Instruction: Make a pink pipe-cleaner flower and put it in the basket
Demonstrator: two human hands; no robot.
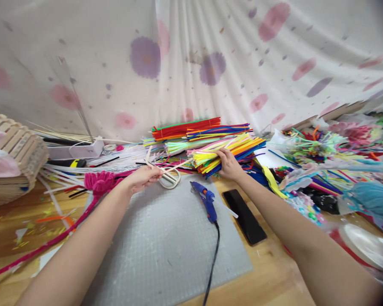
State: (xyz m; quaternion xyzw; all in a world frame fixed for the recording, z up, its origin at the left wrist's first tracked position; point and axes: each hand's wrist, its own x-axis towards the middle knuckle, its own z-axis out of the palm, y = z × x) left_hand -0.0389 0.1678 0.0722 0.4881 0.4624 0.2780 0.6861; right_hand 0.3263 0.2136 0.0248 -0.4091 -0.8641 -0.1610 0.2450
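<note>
My left hand (pixel 147 175) pinches a thin pale strip, apparently a light pipe cleaner (pixel 180 164), which stretches toward a multicoloured bundle. Just beyond those fingers lie pale loops (pixel 170 180) that look like scissor handles. My right hand (pixel 229 165) is closed around the right part of the bundle of pipe cleaners (pixel 207 155), whose yellow, orange, blue and pink stems show. Its fingertips are partly hidden among the stems. Below the hands, a blue glue gun (pixel 206 199) with a clear glue stick lies on a grey cutting mat (pixel 147 246).
A black phone (pixel 244 216) lies right of the mat. More pipe cleaner bundles (pixel 187 128) are stacked behind. Magenta pipe cleaners (pixel 98 182) and a wooden-stick structure (pixel 15 157) are left. Mixed craft pieces (pixel 332 144) crowd the right. A flowered curtain (pixel 191 63) hangs behind.
</note>
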